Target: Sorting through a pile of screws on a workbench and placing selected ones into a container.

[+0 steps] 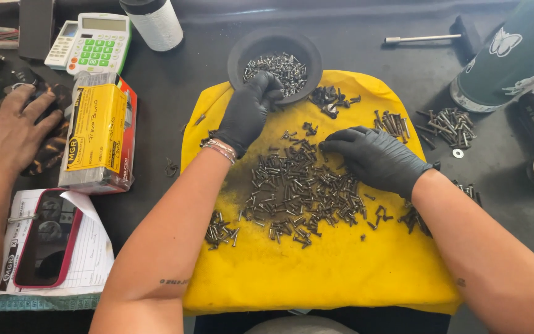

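Yellow cloth (316, 272), screws (298, 192); left hand (248, 108) pinched over bowl (242, 55), right hand (375, 158) spread flat

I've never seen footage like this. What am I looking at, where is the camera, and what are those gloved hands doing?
There is one picture, taken by a camera on a person's head, looking down at their own hands. Both wear black gloves. The left hand reaches to the rim of a dark round bowl of screws; whether it pinches any is hidden. The right hand rests on a pile of screws spread over a yellow cloth. The bare hand at the left edge is another person's, near a calculator and a phone.
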